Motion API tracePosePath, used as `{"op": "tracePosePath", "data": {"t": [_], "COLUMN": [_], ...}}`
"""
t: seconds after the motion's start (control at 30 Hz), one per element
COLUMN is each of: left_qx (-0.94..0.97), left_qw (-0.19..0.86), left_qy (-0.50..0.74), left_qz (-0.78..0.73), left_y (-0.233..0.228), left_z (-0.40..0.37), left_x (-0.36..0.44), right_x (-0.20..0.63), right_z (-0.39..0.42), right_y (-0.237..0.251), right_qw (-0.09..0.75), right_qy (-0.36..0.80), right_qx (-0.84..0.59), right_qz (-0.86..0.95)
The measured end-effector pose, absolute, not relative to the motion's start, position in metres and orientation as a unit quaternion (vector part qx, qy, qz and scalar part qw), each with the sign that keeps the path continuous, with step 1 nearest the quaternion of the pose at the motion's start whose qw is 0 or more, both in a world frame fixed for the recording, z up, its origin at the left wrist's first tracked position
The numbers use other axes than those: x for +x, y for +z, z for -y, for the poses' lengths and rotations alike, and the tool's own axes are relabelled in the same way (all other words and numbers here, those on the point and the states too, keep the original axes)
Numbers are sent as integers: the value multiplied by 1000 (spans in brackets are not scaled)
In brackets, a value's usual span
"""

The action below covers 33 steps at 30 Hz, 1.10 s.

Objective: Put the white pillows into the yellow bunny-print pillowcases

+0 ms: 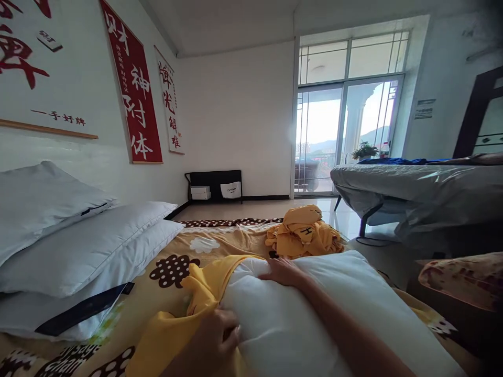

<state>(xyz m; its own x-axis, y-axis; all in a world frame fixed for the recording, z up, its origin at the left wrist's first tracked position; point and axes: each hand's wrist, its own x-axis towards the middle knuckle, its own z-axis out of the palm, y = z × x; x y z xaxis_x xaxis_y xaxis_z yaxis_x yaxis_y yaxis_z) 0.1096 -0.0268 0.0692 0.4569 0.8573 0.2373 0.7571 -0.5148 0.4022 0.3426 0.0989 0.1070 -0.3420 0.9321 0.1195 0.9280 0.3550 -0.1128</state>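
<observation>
White pillow [314, 319] near: left hand [218, 335] grips one yellow pillowcase [176, 335], right hand [285, 271] lies flat; three pillows [86, 246] stacked left.

White pillow [314, 319] half inside yellow pillowcase [176, 324], flat on bed.

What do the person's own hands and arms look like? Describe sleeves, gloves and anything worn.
Both hands are bare, with no gloves. The right hand leads into a long forearm, uncovered as far as the picture's edge, so no sleeve shows. The left hand shows only to the wrist, also unsleeved. No rings, watch or bracelets are visible.
</observation>
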Motion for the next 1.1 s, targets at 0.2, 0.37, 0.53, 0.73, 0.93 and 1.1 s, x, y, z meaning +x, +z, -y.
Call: {"op": "tracePosePath", "data": {"t": [0.2, 0.37, 0.53, 0.73, 0.93, 1.1], "left_qx": [782, 758, 755, 774, 811, 820], "left_qw": [-61, -80, -81, -66, -67, -66], "left_qy": [174, 149, 168, 200, 203, 171], "left_qz": [-595, -630, -628, -597, -545, -542], "left_y": [113, 128, 144, 166, 178, 161], "left_z": [-12, -50, -67, -73, -44, -34], "left_x": [129, 130, 137, 161, 193, 192], "right_x": [339, 335, 325, 304, 294, 315], "right_z": [-67, -39, -25, -10, -25, -39], "right_y": [116, 126, 129, 133, 127, 124], "right_qw": [108, 118, 126, 135, 160, 164], "right_qy": [-30, -62, -76, -80, -72, -57], "right_qx": [-599, -602, -574, -517, -483, -491], "right_qz": [793, 787, 805, 842, 858, 854]}}
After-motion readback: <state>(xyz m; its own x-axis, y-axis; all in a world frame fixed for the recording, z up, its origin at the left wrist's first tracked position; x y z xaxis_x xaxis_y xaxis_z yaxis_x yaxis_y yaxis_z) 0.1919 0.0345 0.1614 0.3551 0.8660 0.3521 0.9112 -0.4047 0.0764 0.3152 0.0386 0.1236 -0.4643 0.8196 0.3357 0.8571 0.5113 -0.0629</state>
